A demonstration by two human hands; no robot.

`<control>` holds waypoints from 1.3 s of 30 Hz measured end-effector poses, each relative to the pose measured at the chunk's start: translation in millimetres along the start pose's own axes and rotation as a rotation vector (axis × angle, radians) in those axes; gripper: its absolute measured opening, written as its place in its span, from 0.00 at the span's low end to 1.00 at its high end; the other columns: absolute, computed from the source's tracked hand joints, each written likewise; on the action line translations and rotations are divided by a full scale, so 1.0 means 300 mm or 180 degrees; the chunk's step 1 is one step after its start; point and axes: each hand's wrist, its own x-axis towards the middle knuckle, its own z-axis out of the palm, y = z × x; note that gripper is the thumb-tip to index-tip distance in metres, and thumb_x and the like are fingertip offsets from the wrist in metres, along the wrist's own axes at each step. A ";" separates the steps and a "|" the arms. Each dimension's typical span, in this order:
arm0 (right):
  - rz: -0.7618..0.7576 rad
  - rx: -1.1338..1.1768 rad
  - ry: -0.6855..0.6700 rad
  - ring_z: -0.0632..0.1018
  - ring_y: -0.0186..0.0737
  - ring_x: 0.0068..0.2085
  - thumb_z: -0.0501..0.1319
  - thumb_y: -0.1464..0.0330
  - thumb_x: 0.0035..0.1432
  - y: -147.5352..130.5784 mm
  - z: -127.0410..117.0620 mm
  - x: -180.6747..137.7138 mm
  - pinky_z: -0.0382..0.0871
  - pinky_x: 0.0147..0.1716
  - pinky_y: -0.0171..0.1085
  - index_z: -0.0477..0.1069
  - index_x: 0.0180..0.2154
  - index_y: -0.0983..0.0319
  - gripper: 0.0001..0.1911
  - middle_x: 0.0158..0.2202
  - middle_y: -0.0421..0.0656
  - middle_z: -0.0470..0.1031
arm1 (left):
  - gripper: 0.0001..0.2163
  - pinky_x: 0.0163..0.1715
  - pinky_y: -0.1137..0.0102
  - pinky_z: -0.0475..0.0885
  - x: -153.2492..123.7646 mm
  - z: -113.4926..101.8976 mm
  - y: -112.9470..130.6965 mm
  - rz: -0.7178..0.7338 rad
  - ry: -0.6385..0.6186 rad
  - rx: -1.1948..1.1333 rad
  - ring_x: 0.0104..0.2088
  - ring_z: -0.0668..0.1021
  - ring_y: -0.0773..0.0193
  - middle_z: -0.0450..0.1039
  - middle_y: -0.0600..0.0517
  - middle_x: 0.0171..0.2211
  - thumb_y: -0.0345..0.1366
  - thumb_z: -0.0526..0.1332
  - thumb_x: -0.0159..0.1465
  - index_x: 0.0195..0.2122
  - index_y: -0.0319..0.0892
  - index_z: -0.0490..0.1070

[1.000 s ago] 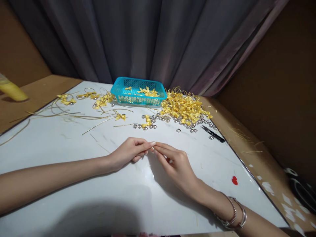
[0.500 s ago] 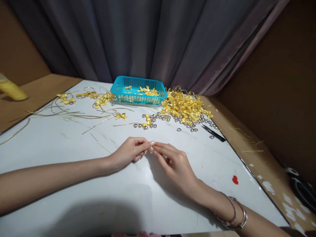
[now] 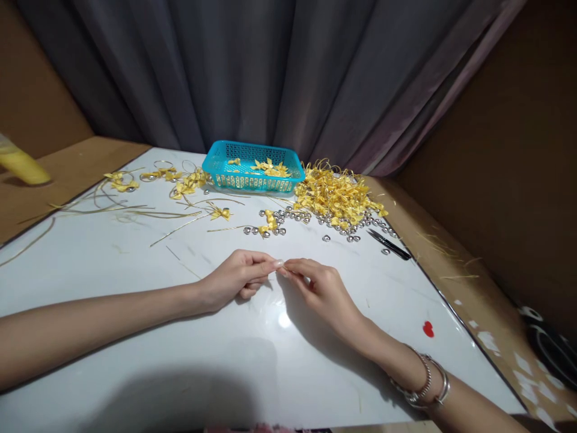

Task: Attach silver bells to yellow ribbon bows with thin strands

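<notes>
Head view: a dark grey-purple pleated fabric curtain (image 3: pixel 225 78) fills the background. Before it spreads a glossy white table top with faint grey veining (image 3: pixel 112 264), set on a wider brown surface (image 3: pixel 67 157).

Across the table top the person's bare left hand (image 3: pixel 241 273) comes in from the left, its thumb and forefinger pressed together in a pinch and the other fingers curled under. The bare right hand (image 3: pixel 322 288) meets it at the fingertips, its thumb and fingers likewise drawn together. Whatever lies between the two pinches is too small and covered to make out.

At the far edge, beyond the hands, stands a turquoise perforated plastic basket (image 3: pixel 255 180) containing some yellow bows (image 3: pixel 273 168). A heap of shiny yellow ribbon bows with thin golden loops (image 3: pixel 336 192) lies just right of the basket, and a smaller cluster of yellow bows (image 3: pixel 189 182) lies to its left. On the left of the brown surface is a yellow cylinder with a pale end (image 3: pixel 22 165).

Slender gold-coloured strands (image 3: pixel 169 213) trail over the table's left part. Silver bracelets (image 3: pixel 424 385) circle the right wrist. Black-handled snips (image 3: pixel 390 245) lie near the right border. One single yellow bow (image 3: pixel 220 213) sits beyond the left hand, a flat red heart (image 3: pixel 428 329) lies right of the right hand, and small silver oval pieces (image 3: pixel 326 239) scatter in front of the heap.
</notes>
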 end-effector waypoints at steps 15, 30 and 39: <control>0.1129 0.0883 -0.0754 0.62 0.31 0.22 0.52 0.74 0.60 -0.036 -0.015 0.000 0.54 0.25 0.32 0.64 0.25 0.63 0.11 0.19 0.36 0.62 | 0.12 0.36 0.71 0.69 -0.028 0.016 -0.026 0.1524 0.0136 0.2478 0.36 0.77 0.65 0.78 0.49 0.38 0.35 0.53 0.66 0.42 0.40 0.76; 0.0755 0.0489 -0.0907 0.65 0.32 0.25 0.50 0.72 0.62 -0.028 -0.061 0.016 0.56 0.26 0.32 0.65 0.30 0.64 0.09 0.24 0.39 0.65 | 0.11 0.20 0.75 0.55 -0.018 0.019 -0.026 0.0837 0.0144 0.2249 0.20 0.61 0.72 0.61 0.58 0.18 0.38 0.57 0.62 0.27 0.38 0.74; 0.1293 0.1571 -0.1480 0.58 0.25 0.15 0.56 0.72 0.60 -0.035 -0.074 0.037 0.51 0.17 0.31 0.75 0.39 0.69 0.11 0.15 0.35 0.62 | 0.11 0.19 0.76 0.56 -0.027 0.030 0.017 0.0483 0.0100 0.1321 0.19 0.63 0.73 0.70 0.55 0.22 0.41 0.61 0.59 0.31 0.38 0.77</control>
